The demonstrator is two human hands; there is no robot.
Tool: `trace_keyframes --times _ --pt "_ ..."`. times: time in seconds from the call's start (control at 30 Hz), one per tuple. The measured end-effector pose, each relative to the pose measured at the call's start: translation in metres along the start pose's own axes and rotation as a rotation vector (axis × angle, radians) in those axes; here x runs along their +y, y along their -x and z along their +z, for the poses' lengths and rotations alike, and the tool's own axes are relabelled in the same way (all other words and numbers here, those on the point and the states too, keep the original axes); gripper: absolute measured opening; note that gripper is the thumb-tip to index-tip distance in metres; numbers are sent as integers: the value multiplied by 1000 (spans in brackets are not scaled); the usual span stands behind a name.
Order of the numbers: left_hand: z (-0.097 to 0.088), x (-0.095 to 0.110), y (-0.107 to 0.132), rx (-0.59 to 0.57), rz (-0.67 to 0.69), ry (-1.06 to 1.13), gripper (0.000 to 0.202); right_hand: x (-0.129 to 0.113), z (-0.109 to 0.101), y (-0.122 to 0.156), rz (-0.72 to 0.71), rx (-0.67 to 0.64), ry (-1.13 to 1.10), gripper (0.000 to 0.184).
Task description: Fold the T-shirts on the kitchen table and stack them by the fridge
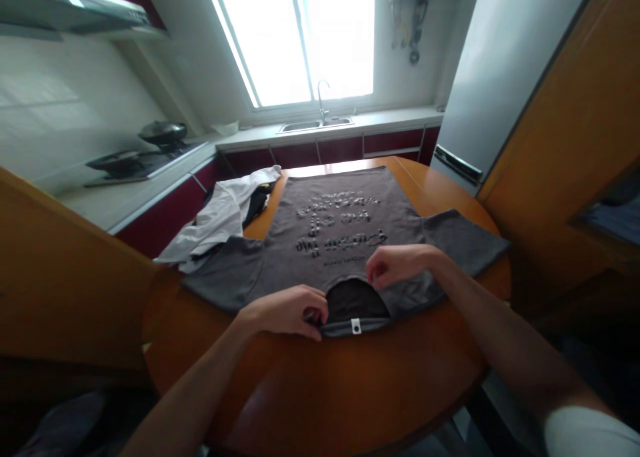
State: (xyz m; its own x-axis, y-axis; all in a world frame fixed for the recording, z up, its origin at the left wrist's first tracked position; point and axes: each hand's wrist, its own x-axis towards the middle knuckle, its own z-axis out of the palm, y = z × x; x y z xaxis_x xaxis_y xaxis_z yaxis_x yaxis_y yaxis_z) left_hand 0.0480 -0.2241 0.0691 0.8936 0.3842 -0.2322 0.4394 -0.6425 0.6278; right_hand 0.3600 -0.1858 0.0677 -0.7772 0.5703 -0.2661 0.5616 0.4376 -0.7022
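A dark grey T-shirt (330, 223) lies spread flat on the round wooden table (300, 390), its collar towards me and its sleeves out to both sides. Dark lettering runs across its front, and a small white label (356, 326) shows inside the neck. My left hand (290, 312) is closed on the left side of the collar, thumb and fingers pinched together. At the right side of the neck opening, my right hand (397, 265) has its fingers curled in on the fabric. The fingertips of the right hand are partly hidden.
White and dark clothes (220, 210) lie heaped at the table's left edge. Beyond the table stand a counter with a sink (303, 126), a stove with pans (163, 134) at the left, and a fridge (500, 77) at the right.
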Motion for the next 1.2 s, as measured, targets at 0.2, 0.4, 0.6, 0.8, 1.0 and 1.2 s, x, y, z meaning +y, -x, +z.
trace_keyframes --times 0.2,0.4,0.6,0.8,1.0,1.2 --pt "7 9 2 -42 -86 -184 18 -31 21 7 88 -196 246 29" --pt "6 12 3 -64 -51 -162 16 -48 35 5 107 -254 392 25" --pt "6 12 2 -71 -37 -123 17 -64 47 9 166 -177 557 26" --pt "6 14 3 -66 -13 -112 17 -66 43 15 110 -176 522 25" --pt "5 21 4 -77 22 -122 16 -65 45 14 116 -232 528 26" --pt "9 20 4 -84 17 -115 17 -66 49 11 73 -258 516 21"
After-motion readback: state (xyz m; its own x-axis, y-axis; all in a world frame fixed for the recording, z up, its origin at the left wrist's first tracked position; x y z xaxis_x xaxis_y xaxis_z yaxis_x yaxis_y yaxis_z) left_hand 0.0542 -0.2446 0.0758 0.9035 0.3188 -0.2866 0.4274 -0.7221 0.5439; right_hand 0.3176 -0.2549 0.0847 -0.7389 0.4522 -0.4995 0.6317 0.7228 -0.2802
